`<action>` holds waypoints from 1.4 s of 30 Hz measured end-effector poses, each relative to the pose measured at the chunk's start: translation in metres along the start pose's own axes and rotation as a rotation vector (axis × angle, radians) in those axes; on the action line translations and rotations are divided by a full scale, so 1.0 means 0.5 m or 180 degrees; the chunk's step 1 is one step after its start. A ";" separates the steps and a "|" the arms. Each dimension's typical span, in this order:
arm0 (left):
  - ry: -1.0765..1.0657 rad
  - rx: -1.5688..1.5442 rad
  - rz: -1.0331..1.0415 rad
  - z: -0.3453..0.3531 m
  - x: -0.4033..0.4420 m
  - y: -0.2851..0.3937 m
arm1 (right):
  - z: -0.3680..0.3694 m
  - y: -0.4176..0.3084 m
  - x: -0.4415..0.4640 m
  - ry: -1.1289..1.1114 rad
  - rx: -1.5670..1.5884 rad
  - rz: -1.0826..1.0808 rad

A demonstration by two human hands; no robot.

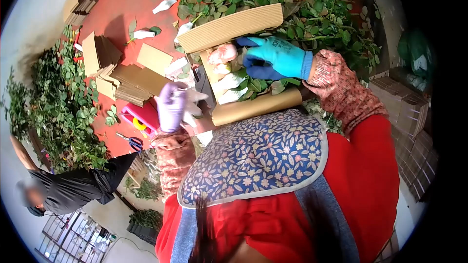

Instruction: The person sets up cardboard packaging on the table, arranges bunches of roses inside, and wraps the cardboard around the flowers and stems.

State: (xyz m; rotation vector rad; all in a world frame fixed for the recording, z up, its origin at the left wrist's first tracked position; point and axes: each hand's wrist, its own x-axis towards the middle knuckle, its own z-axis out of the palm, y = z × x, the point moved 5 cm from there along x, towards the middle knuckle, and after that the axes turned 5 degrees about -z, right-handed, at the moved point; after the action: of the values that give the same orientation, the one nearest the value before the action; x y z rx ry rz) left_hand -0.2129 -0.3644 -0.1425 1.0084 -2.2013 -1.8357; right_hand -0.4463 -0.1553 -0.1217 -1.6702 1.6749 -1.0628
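My right hand [280,57], in a blue glove, is over a bed of roses with its fingers apart, close to a peach rose [223,54]. Below that bloom, white foam net sleeves [230,82] cover other heads, and green leaves [258,86] lie beside them. The flowers rest in a cardboard wrap, between a raised corrugated flap [231,27] and a rolled edge [258,106] against my apron. My left hand [174,107], in a pale purple and white glove, hovers left of the wrap beside a dark grey object [204,85]. Its fingers look spread, holding nothing visible.
Folded cardboard pieces [139,83] are stacked at left. Scissors [130,142] and a pink tape dispenser [141,118] lie near the red table's [114,19] edge. Leafy stems [321,19] cover the far side. Another person [78,190] stands at lower left.
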 end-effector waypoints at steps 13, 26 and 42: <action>0.0331 -0.0900 -0.0599 -0.024 -0.028 -0.030 | 0.065 -0.015 -0.020 -0.0597 -0.2042 0.0339; -0.1710 0.0513 -0.0207 0.139 -0.020 -0.017 | 0.086 -0.093 0.017 -0.1468 -0.1669 0.0190; -0.0400 0.0304 -0.1378 -0.096 -0.270 -0.165 | 0.126 -0.068 0.012 -0.2039 -0.1844 0.0123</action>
State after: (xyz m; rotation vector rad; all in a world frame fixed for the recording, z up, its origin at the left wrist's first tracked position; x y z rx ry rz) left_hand -0.0510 -0.3360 -0.1608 1.5302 -2.2990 -2.0217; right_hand -0.3758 -0.1684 -0.1269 -2.0185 1.6228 0.0372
